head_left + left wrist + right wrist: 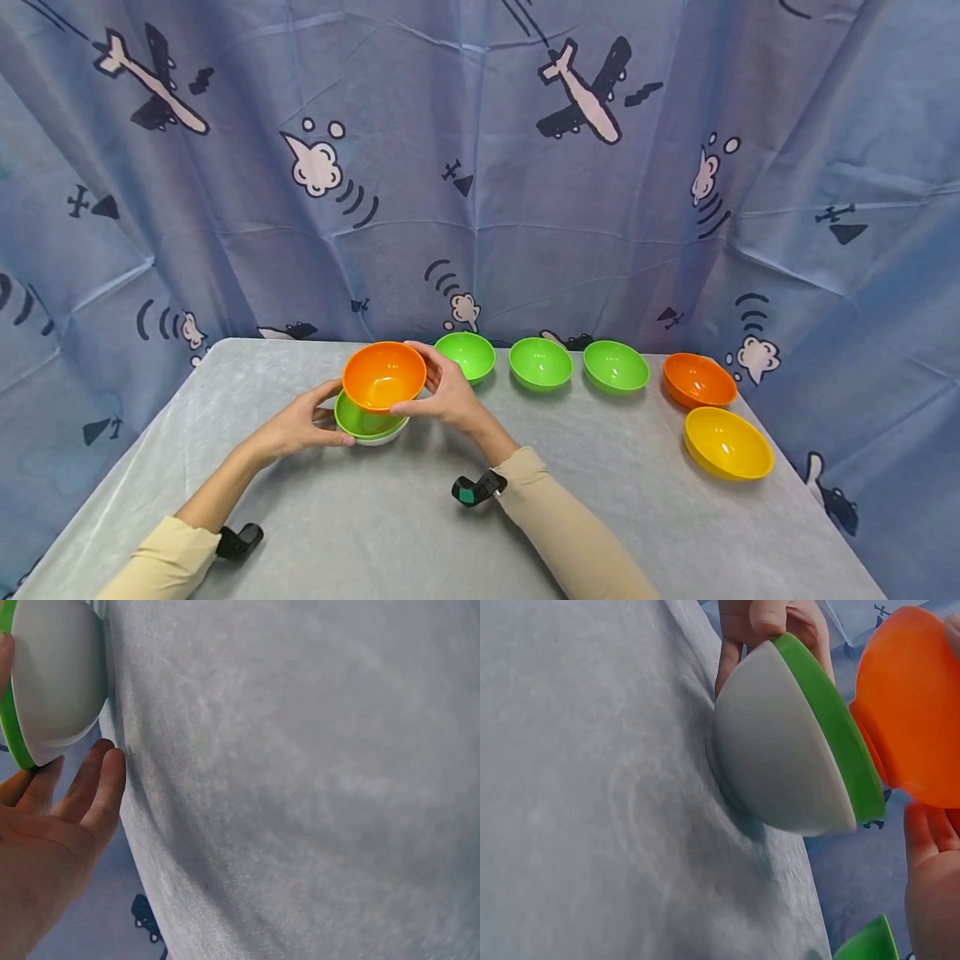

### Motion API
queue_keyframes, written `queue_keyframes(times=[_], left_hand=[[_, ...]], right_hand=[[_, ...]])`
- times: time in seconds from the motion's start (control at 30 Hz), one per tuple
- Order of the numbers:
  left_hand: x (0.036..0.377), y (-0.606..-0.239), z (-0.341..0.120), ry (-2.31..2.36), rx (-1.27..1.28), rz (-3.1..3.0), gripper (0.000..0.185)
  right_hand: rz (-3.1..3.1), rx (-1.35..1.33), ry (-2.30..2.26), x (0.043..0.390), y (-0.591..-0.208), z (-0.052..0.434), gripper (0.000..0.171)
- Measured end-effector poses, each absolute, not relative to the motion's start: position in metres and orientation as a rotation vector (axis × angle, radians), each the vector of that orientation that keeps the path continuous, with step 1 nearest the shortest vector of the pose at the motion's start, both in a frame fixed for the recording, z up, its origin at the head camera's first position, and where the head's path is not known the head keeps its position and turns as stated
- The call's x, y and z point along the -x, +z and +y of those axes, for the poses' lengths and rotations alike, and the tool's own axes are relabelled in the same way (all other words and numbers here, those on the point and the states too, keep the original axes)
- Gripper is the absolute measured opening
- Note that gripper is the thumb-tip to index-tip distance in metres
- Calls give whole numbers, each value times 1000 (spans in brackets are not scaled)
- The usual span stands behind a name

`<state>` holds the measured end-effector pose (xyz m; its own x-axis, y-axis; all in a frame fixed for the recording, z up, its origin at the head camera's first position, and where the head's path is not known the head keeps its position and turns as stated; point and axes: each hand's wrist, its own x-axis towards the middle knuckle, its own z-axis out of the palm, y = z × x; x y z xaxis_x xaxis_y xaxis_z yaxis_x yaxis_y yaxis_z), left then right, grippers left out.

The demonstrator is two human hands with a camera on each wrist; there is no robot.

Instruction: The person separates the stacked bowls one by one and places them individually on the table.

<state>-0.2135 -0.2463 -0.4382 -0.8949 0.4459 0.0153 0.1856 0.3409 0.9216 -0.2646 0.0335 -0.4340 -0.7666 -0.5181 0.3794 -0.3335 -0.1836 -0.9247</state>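
Observation:
In the head view my right hand (448, 393) grips an orange bowl (384, 379) at its right side, thumb at the near rim and fingers behind. The orange bowl is just above a green bowl (362, 418), covering part of its inside. That green bowl appears nested in a white bowl (769, 750), its green band showing above the white wall in the right wrist view. My left hand (303, 423) holds this pair from the left, thumb near the front rim and fingers round the far side. The white bowl's base is at the table.
Along the back of the grey-covered table (360, 525) stand three green bowls (465, 357), (541, 364), (616, 367). At the right are another orange bowl (699, 381) and a yellow bowl (727, 443) in front of it. A blue patterned curtain (480, 167) hangs behind.

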Motion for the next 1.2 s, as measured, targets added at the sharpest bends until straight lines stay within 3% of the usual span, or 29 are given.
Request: queue_keyframes(times=[0.7,1.2], left_hand=[[213,-437,-243,1630,-538,2293,102],[213,-434,-244,1574,-543,2340,100]], right_hand=[[2030,923,-2117,251,-434,126,92],[2228,664,-2088,233,-439,208,91]])
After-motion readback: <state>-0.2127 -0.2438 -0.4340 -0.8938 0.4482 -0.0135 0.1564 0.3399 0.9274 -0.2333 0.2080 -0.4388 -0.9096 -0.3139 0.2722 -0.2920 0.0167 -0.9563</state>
